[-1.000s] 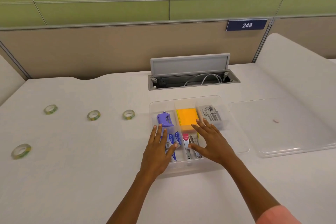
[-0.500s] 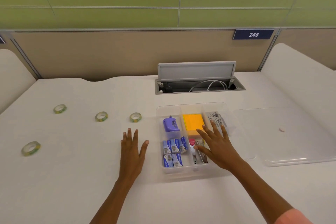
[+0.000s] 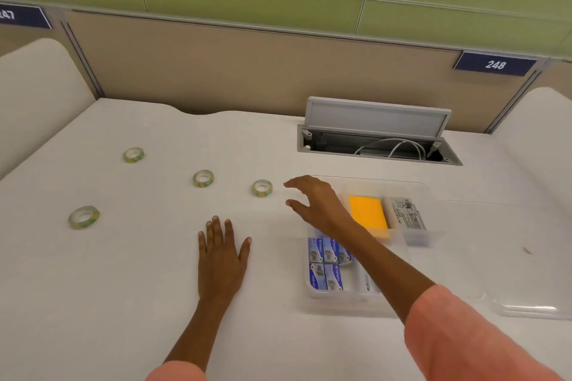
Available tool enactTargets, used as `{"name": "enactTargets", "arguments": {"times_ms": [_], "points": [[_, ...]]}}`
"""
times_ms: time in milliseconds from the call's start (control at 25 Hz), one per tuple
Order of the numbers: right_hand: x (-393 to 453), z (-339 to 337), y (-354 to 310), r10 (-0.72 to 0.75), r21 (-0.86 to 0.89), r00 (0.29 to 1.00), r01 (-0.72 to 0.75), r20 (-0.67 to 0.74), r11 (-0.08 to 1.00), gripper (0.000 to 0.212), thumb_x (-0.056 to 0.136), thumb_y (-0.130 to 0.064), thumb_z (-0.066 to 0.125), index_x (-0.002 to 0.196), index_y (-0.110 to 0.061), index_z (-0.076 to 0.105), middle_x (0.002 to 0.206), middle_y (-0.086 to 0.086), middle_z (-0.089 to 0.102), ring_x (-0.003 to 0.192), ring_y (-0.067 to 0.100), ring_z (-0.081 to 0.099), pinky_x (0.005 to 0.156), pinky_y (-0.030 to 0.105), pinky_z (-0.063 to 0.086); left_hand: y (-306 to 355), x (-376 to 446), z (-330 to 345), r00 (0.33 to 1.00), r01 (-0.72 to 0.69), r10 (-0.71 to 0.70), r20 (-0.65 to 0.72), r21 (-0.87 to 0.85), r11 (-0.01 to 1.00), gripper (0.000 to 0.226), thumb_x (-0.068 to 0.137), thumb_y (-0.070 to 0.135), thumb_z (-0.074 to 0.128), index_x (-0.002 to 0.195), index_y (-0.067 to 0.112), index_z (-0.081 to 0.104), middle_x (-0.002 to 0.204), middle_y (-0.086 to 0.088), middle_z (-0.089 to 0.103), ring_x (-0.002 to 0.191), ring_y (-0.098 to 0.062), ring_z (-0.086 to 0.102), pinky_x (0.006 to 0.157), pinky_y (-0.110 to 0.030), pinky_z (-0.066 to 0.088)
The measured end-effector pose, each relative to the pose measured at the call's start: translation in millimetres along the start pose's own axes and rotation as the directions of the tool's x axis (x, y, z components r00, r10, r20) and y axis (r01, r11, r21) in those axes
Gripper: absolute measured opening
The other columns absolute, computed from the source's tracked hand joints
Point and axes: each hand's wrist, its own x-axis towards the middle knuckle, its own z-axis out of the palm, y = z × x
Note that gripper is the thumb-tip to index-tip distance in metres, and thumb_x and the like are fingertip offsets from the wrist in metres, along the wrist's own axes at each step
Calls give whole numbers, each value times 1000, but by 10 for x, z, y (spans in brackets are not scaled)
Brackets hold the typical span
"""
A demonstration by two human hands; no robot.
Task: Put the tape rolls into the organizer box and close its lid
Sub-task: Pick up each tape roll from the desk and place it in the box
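Since the earlier frames, the right hand (image 3: 318, 204) has left the compartments of the organizer box (image 3: 312, 295) and swung leftward across the box's left rim, while the left hand (image 3: 221, 260) has come off the box and settled on the table (image 3: 139, 288). The right hand now hangs just beside the nearest tape roll (image 3: 262, 188), fingers spread and thumb apart from them in an open reach, holding nothing and not yet touching the roll. The left hand lies flat, palm down, fingers extended and empty, toward the front of the table.

All four tape rolls remain on the table, outside the box: the nearest one by the box's far left corner, a second roll (image 3: 203, 178) beside it, a third roll (image 3: 133, 154) further toward the table's far left, and a fourth roll (image 3: 84, 217) nearer the left edge. The box is open, with orange notes (image 3: 367, 213) and blue packets (image 3: 325, 266) inside; its clear lid (image 3: 532, 306) lies on the table to the right of the box.

Judged from this layout, the change marks the start of the first pickup. No roll has been stowed, and closing the lid comes later.
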Motion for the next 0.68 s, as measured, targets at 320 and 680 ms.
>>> {"name": "enactTargets", "arguments": {"times_ms": [320, 680], "points": [[491, 299, -19, 107, -83, 986, -97, 129, 992, 47, 87, -14, 60, 132, -9, 46, 145, 13, 40, 130, 31, 40, 107, 33, 31, 178, -69, -46, 1000, -25, 26, -16, 28, 999, 70, 92, 54, 13, 145, 8, 14, 156, -18, 11, 146, -29, 8, 121, -42, 3], [829, 773, 42, 117, -189, 976, -82, 183, 979, 28, 85, -18, 62, 109, -4, 59, 125, 16, 53, 111, 33, 50, 93, 43, 47, -31, 81, 120, 999, 20, -19, -26, 21, 1000, 67, 93, 50, 22, 145, 8, 14, 156, -18, 11, 146, -29, 7, 120, -41, 1]]}}
